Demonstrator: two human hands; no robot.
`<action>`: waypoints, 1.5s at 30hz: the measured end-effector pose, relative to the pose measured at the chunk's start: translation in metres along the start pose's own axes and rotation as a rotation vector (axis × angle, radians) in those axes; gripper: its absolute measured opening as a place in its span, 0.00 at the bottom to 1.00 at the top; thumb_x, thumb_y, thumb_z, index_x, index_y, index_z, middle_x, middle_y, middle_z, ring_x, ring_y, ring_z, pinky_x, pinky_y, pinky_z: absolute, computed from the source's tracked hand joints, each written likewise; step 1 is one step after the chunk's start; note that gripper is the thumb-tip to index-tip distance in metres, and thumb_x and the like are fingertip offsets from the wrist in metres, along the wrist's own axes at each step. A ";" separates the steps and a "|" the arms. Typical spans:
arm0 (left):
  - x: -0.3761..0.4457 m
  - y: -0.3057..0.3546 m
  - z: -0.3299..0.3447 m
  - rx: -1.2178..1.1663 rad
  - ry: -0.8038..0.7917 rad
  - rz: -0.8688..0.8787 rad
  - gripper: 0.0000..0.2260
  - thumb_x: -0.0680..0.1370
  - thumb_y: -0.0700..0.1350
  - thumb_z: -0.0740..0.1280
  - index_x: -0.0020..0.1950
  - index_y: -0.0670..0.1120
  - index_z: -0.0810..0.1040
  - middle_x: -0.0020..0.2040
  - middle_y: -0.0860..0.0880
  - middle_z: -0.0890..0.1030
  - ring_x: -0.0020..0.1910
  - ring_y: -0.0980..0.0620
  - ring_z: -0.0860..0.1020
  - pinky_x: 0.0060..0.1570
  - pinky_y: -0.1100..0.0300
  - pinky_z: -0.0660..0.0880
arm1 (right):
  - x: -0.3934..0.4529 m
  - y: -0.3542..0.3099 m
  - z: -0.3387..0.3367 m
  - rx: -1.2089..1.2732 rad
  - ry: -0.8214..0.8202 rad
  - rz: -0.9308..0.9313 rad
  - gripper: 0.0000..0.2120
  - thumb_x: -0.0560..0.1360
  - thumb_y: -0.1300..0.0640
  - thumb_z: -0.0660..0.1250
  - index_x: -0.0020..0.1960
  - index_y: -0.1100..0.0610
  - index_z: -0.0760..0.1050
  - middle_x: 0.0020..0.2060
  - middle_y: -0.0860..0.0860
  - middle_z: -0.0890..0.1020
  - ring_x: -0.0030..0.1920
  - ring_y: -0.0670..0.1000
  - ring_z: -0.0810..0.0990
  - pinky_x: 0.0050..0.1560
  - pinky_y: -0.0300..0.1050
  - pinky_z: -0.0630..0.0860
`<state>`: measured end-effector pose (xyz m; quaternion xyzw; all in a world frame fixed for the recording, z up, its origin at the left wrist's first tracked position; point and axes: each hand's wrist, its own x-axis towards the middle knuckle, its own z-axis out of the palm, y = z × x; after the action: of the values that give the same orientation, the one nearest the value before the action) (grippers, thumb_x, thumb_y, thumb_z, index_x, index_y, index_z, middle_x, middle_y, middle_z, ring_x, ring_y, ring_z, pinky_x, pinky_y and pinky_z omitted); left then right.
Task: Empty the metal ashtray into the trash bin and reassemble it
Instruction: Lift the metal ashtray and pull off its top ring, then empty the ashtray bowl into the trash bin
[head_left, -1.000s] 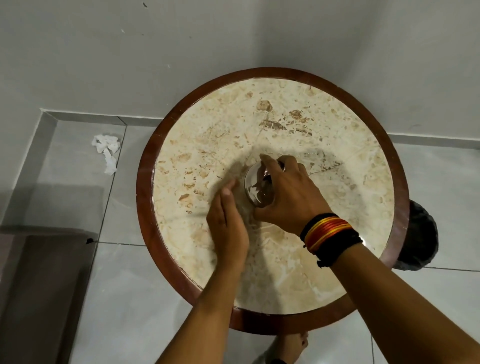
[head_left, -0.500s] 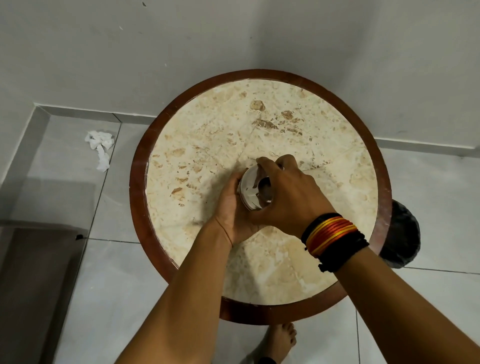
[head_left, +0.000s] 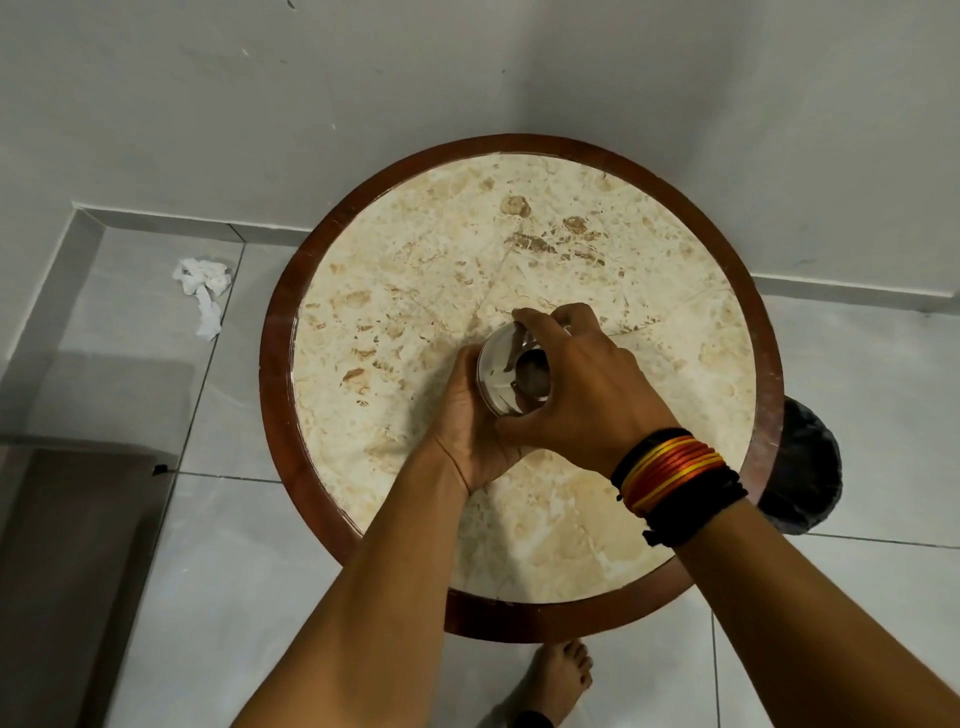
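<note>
Item: small round shiny metal ashtray (head_left: 506, 374), lidded, with a dark central opening in its top plate; reflective surface, contents not visible. Location: near the middle of the round beige marble counter with dark wood rim (head_left: 280, 415), tilted so its top faces left and toward the camera; whether it touches the stone cannot be told.

Holding: right hand (head_left: 582, 384) arches over the top from the right, grip closed on the ashtray, fingers wrapping the far edge and thumb on the near side. Left hand (head_left: 467, 431) cups the body from below-left, grip also closed on it. Both hands touch it; neither is nearer.

Judgement: lid and body appear about to be separated, the right pulling the top.

Surroundings: black-lined round trash bin (head_left: 800, 467) on the floor just beyond the counter's right edge; crumpled white tissue (head_left: 203, 286) on grey floor tiles, well to the left.
</note>
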<state>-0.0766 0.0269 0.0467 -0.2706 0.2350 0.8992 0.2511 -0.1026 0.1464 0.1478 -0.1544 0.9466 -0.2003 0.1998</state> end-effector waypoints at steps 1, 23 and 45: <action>-0.001 0.000 0.000 -0.004 0.001 0.003 0.24 0.75 0.61 0.62 0.52 0.46 0.90 0.53 0.44 0.89 0.49 0.48 0.89 0.46 0.54 0.85 | 0.000 0.000 0.000 -0.002 -0.002 -0.004 0.51 0.63 0.39 0.79 0.79 0.50 0.59 0.67 0.52 0.66 0.55 0.56 0.79 0.53 0.51 0.81; 0.021 0.018 0.001 0.495 0.542 0.374 0.08 0.84 0.49 0.66 0.54 0.52 0.86 0.55 0.48 0.87 0.62 0.44 0.84 0.60 0.43 0.83 | 0.015 0.093 0.023 0.160 0.235 0.265 0.50 0.64 0.46 0.80 0.79 0.52 0.59 0.70 0.57 0.64 0.65 0.62 0.74 0.62 0.54 0.77; -0.002 -0.009 -0.003 0.883 0.604 0.777 0.12 0.84 0.43 0.68 0.66 0.45 0.85 0.58 0.55 0.86 0.56 0.72 0.82 0.58 0.72 0.78 | 0.048 0.080 0.032 0.116 0.433 0.153 0.28 0.76 0.47 0.71 0.72 0.55 0.70 0.66 0.57 0.75 0.65 0.57 0.73 0.64 0.54 0.75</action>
<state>-0.0688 0.0316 0.0425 -0.2780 0.7224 0.6278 -0.0814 -0.1470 0.1880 0.0703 -0.0237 0.9633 -0.2669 0.0150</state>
